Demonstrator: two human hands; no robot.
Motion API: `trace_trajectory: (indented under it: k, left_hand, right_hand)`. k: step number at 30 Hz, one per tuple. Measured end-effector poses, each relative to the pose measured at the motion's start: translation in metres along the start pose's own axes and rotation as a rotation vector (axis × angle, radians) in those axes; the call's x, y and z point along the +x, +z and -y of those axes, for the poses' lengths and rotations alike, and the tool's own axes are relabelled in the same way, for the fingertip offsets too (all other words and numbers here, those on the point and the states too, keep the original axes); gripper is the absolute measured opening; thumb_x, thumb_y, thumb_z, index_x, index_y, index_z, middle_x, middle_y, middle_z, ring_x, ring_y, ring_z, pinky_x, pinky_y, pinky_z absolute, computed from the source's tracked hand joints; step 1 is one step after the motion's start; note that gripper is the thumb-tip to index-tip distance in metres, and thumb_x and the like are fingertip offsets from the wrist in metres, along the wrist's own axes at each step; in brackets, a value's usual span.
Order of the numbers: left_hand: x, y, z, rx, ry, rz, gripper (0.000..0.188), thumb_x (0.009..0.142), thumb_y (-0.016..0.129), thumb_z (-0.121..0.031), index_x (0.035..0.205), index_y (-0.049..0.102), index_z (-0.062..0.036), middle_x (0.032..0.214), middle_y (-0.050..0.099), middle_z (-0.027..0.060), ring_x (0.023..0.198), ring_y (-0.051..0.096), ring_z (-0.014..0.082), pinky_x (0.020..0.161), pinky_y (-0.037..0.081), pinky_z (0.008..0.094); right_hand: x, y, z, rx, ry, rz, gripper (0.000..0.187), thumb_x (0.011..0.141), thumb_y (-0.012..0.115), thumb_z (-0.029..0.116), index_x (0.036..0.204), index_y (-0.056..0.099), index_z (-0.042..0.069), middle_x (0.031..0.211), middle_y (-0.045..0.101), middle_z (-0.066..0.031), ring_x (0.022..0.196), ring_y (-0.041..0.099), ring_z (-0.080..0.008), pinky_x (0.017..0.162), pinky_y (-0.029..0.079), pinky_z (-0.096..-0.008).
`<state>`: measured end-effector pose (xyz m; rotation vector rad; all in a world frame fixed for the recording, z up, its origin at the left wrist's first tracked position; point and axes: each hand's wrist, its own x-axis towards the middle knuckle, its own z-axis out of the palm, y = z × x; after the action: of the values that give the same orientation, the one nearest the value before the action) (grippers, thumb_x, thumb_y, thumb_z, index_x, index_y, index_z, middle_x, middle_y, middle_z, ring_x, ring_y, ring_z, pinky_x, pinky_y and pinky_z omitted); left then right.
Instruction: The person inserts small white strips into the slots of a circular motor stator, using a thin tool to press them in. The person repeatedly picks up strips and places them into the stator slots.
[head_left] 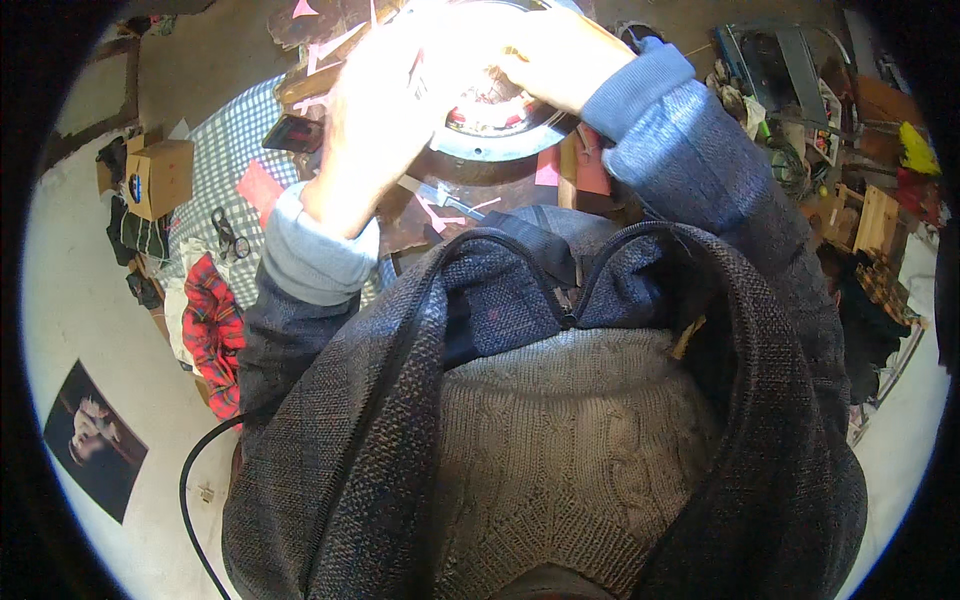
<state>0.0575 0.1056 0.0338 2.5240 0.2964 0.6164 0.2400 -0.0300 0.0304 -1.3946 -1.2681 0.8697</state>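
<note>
Strong glare washes out much of the work at the top. A round metal-rimmed part (pixel 480 152) lies on the dark tabletop between my hands, with red pieces and what look like copper-coloured windings inside. My left hand (pixel 380 115) reaches over its left side; its fingers are lost in the brightness. From the right, my right hand (pixel 570 58) leans over the rim. Its thumb and fingers are bent together above the windings, and I cannot make out what is between them. Near my left wrist lies a flat grey-blue tool (pixel 432 192) among pink paper scraps (pixel 438 218).
To the left, a blue checked cloth (pixel 225 150) bears a dark phone-like slab (pixel 293 132), black scissors (pixel 228 235) and pink paper (pixel 260 190). Beyond stands a cardboard box (pixel 160 180); nearer hangs a red plaid cloth (pixel 212 330). Wooden pieces (pixel 875 220) and clutter fill the right.
</note>
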Motion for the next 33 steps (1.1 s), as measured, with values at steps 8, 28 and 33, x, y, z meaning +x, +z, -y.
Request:
trace_trajectory:
  k: [8, 28, 33]
  left_hand:
    - [0.007, 0.013, 0.006, -0.225, -0.22, 0.178, 0.042, 0.094, 0.074, -0.025, 0.129, 0.066, -0.002, 0.117, 0.071, 0.0159, 0.106, 0.07, 0.03, 0.092, 0.056, 0.0391]
    - [-0.009, 0.002, 0.009, -0.269, -0.234, 0.291, 0.048, 0.105, 0.051, -0.024, 0.145, 0.049, 0.0028, 0.142, 0.055, 0.0168, 0.129, 0.056, 0.0279, 0.109, 0.047, 0.04]
    - [-0.042, -0.031, 0.022, -0.24, -0.188, 0.457, 0.05, 0.108, 0.046, -0.023, 0.149, 0.044, 0.004, 0.149, 0.051, 0.017, 0.135, 0.053, 0.0274, 0.114, 0.045, 0.0402]
  right_hand:
    - [-0.04, -0.014, 0.01, -0.664, 0.558, 0.146, 0.042, 0.106, 0.063, 0.032, 0.137, 0.066, 0.004, 0.121, 0.074, -0.0187, 0.101, 0.075, -0.0295, 0.094, 0.061, -0.037]
    - [-0.004, 0.006, -0.018, 0.423, -0.063, -0.112, 0.035, 0.1, 0.062, 0.006, 0.133, 0.062, -0.003, 0.129, 0.069, -0.0165, 0.119, 0.067, -0.0257, 0.104, 0.056, -0.0375]
    - [-0.007, 0.001, -0.007, 0.394, -0.068, -0.099, 0.039, 0.098, 0.067, 0.011, 0.134, 0.062, -0.002, 0.13, 0.069, -0.0151, 0.12, 0.066, -0.026, 0.104, 0.055, -0.0378]
